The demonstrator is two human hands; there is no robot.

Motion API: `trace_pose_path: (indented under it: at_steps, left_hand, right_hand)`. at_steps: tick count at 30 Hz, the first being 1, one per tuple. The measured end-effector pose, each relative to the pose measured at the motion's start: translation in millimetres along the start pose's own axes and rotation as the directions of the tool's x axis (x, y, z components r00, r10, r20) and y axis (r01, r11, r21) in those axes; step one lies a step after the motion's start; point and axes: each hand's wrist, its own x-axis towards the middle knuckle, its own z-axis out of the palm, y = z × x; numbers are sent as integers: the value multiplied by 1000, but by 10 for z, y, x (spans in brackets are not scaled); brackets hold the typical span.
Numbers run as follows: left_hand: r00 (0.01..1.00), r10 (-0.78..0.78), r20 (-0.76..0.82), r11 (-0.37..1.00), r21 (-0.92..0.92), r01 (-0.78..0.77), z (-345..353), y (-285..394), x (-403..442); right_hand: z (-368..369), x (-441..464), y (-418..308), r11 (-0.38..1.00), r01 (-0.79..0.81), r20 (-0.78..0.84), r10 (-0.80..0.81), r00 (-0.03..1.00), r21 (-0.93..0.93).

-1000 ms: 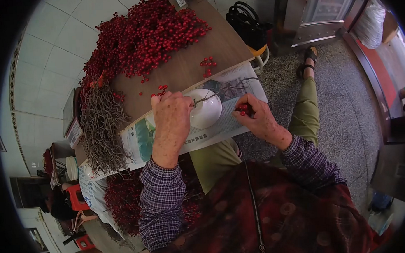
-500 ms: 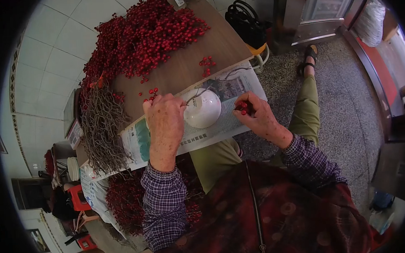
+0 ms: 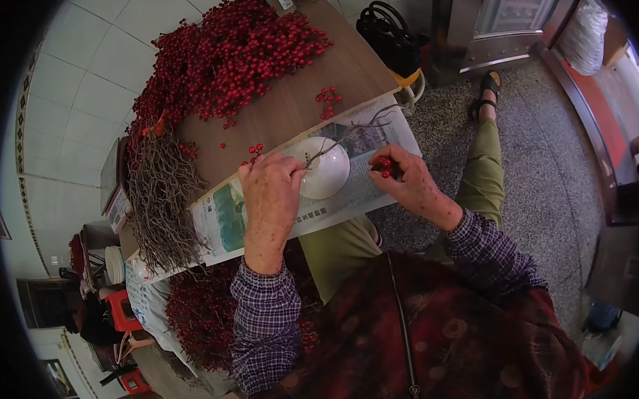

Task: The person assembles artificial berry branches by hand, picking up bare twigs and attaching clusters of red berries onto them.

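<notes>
Pinched between the thumb and fingers of my left hand (image 3: 271, 201) is a thin bare twig (image 3: 339, 136). It reaches right over the white dome-shaped bowl (image 3: 326, 179), which seems to lie upside down on the newspaper (image 3: 364, 165). Several red berries (image 3: 255, 152) show just beyond the left knuckles; whether they hang on that twig I cannot tell. To the right of the bowl, my right hand (image 3: 417, 188) is closed around a small bunch of red berries (image 3: 385, 168), partly hidden by its fingers.
A large heap of red berry sprigs (image 3: 235, 60) covers the table's far left. Bundled bare stems (image 3: 164, 203) lie at the left edge. A small berry sprig (image 3: 327, 101) rests on the wooden table (image 3: 294, 108). More berries (image 3: 203, 319) are below, by my left sleeve.
My left hand has moved right with the twig, whose forked end now reaches farther across the newspaper. The berries by the left knuckles shifted along with it. My right hand has hardly moved.
</notes>
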Motion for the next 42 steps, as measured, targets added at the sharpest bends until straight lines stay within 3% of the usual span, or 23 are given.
trace_pose_path:
  at_steps: [6,8,12,14,15,21,23,28,30,33,36,38,42]
  left_hand:
    - [999,-52,-17,998,-22,51,-27,33,17]
    - [983,-185,17,956,-228,184,-46,27,14]
    - [971,-237,-26,910,-355,213,-27,-1,-45]
    - [949,-314,12,824,-494,278,-40,11,-61]
    - [950,-313,12,824,-494,278,-41,13,-72]
    - [934,-352,-64,788,-559,259,-21,-48,-138]
    - [913,-406,-46,700,-658,278,-33,-60,-154]
    - [919,-390,54,543,-793,277,-147,197,-305]
    - [920,-379,98,508,-809,296,-192,355,-359]
    - [933,-336,124,399,-879,261,-167,495,-424]
    - [953,-285,105,415,-882,222,-118,537,-449]
    - [948,-286,138,361,-901,240,-102,567,-447]
    - [950,-276,146,378,-892,247,-78,605,-451]
  right_hand:
    - [-19,-1,-20,1000,-16,14,16,1000,10]
    - [-13,-6,-17,999,-25,8,25,1000,25]
    - [23,-9,25,997,-11,-24,13,1000,75]
    - [11,4,19,991,-67,1,67,998,120]
    - [8,7,17,979,-125,28,121,992,164]
    - [111,22,-24,954,-81,18,79,997,290]
    - [155,47,-110,916,-91,30,86,996,391]
    - [208,44,-306,796,-137,71,118,990,590]
    - [231,22,-279,681,-134,144,43,989,720]
    - [267,-34,-357,615,-145,155,38,987,775]
    - [256,-76,-434,569,-158,165,40,986,807]
    - [254,-101,-414,587,-156,162,42,986,794]
    - [204,-117,-410,624,-167,193,26,981,764]
